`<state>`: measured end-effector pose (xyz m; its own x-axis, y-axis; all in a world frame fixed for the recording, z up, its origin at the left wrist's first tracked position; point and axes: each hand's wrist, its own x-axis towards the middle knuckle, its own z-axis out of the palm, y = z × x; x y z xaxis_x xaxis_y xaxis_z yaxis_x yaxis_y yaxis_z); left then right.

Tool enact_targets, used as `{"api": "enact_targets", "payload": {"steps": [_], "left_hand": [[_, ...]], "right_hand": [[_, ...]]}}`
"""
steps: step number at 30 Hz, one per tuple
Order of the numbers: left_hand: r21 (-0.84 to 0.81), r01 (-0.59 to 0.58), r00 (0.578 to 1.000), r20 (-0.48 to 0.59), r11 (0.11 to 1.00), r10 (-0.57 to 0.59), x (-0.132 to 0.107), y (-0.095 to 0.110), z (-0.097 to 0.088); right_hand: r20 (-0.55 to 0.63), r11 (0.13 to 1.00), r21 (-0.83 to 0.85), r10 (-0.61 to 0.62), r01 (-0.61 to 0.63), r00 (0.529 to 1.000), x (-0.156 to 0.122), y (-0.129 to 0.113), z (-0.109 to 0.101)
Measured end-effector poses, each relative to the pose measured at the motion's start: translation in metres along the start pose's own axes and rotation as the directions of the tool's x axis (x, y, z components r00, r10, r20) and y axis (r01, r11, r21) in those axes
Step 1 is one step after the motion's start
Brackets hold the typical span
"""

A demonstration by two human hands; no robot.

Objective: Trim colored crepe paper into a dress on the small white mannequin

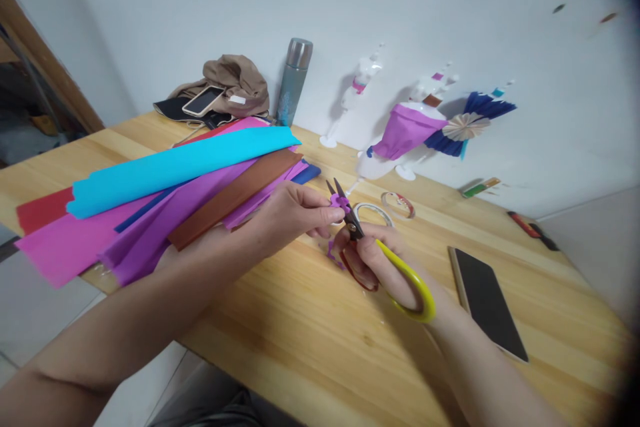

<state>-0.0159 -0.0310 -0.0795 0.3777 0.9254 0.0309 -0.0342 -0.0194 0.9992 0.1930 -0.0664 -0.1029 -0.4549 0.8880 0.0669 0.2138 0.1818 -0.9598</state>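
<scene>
Between thumb and fingers, my left hand (295,212) pinches a small piece of purple crepe paper (340,201). My right hand (376,255) grips a pair of scissors (423,287) with yellow and red handles. Their dark blades stand apart, with the purple paper at them. Below my left fingers, a few purple scraps (336,256) show over the table. Just beyond the scissors lie a roll of tape (374,208) and another clear tape ring (399,205). Behind them leans a white figure dressed in purple paper (407,130).
Long crepe paper strips in turquoise (185,170), brown and other colours overlap at the left. A flask (295,83), a brown cloth bag (237,83) and a phone (204,101) stand or lie behind. Another white figure (357,90) is near the wall. A dark tablet (487,300) lies at right.
</scene>
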Motion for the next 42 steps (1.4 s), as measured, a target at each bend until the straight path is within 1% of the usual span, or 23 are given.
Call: {"api": "enact_targets", "payload": {"steps": [7, 16, 22, 24, 30, 33, 36, 39, 42], "left_hand": [[-0.014, 0.016, 1.000, 0.009, 1.000, -0.016, 0.000, 0.000, 0.000], [-0.007, -0.012, 1.000, 0.019, 1.000, 0.012, 0.001, 0.001, 0.000], [-0.008, 0.076, 0.997, -0.017, 0.997, -0.077, 0.001, 0.013, 0.002], [-0.001, 0.085, 0.996, -0.020, 0.996, -0.085, 0.001, 0.014, 0.003], [0.022, 0.036, 0.999, -0.003, 0.999, -0.035, 0.001, 0.010, 0.000], [0.012, 0.061, 0.998, -0.007, 0.998, -0.061, 0.001, 0.011, 0.000], [-0.014, 0.080, 0.997, 0.001, 0.997, -0.080, -0.001, 0.014, 0.002], [-0.059, 0.056, 0.998, -0.017, 0.997, -0.057, -0.003, 0.016, 0.002], [-0.034, 0.057, 0.995, -0.080, 0.998, -0.059, -0.004, 0.018, 0.003]], "right_hand": [[0.008, 1.000, 0.009, -0.012, 0.012, 1.000, -0.002, 0.001, 0.000], [0.009, 1.000, 0.013, -0.020, 0.020, 1.000, -0.001, 0.001, 0.000], [0.010, 1.000, -0.015, 0.002, -0.002, 1.000, -0.001, 0.000, -0.001], [0.010, 1.000, -0.019, -0.006, 0.006, 1.000, 0.000, 0.001, -0.002], [0.001, 0.997, -0.067, -0.039, 0.039, 0.999, 0.002, 0.003, -0.003], [-0.003, 0.996, -0.069, -0.050, 0.050, 0.999, 0.003, -0.001, -0.002], [-0.014, 0.996, -0.077, -0.036, 0.035, 0.999, 0.004, -0.009, -0.001], [-0.020, 0.997, -0.068, -0.021, 0.020, 1.000, 0.004, -0.015, 0.001], [-0.012, 0.998, -0.058, -0.014, 0.013, 1.000, 0.004, -0.016, 0.002]]}}
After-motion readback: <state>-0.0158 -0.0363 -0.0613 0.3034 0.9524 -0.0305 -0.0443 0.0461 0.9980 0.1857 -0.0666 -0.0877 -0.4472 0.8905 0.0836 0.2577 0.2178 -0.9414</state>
